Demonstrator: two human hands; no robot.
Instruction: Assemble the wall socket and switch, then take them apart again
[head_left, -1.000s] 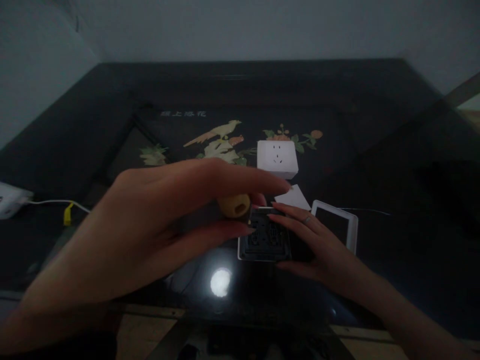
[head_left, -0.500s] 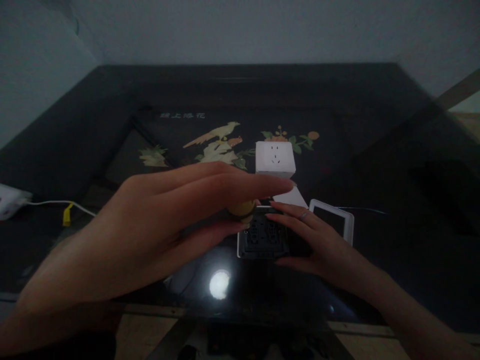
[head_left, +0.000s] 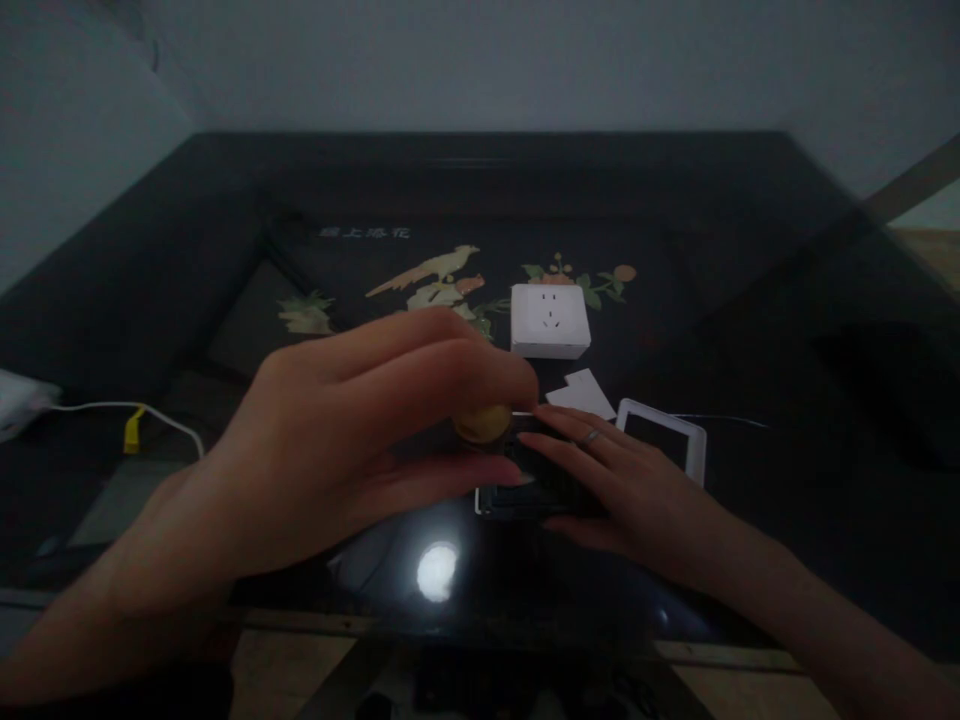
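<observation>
At the near edge of the dark glossy counter (head_left: 570, 585), a round patch of light is reflected. The left hand (head_left: 352, 420) is closed around a yellow screwdriver-like handle (head_left: 481, 425), which is held between the thumb and curled fingers above the left part of a black socket module (head_left: 496, 497). The lower end of the handle is hidden, so whether the module is touched by it cannot be told. The module is laid on the counter, and a pale edge can be seen at its left side. It is gripped by the right hand (head_left: 630, 480), with the fingers spread across its right part and the thumb set lower, towards the near side. A ring (head_left: 591, 436) is worn on one of that hand's fingers.

To the right of this hand, a white frame (head_left: 697, 455) is partly covered by it. Farther left, a white cable (head_left: 97, 405) is marked with a yellow tag (head_left: 133, 430). Just beyond the right hand's fingers, a white notched card (head_left: 581, 393) is laid flat. Behind it, a white socket box (head_left: 551, 320) is placed. Farthest, a bird (head_left: 427, 268) is pictured among flowers in the counter's surface.
</observation>
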